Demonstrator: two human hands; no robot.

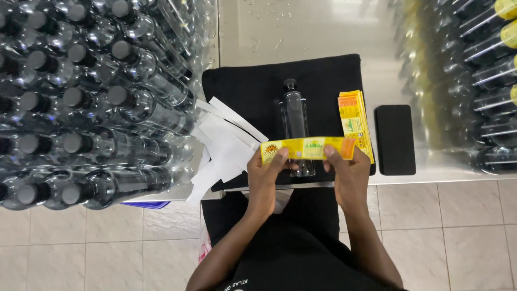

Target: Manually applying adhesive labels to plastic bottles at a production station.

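The lower part of the clear plastic bottle with a black cap [295, 124] lies hidden behind the long yellow paper label [308, 149] and the fingers [280, 157] pinching its ends. The label's print is too blurred to make out. The stacked clear plastic bottles with grey caps [81, 102], left of the fingers, are cut off by the edge.

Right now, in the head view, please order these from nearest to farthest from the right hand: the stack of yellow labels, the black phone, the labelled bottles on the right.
1. Stack of yellow labels: on the black cloth, just above the right hand.
2. Flat black phone: further right, on the bare table.
3. Yellow-labelled bottles: stacked at the far right edge.
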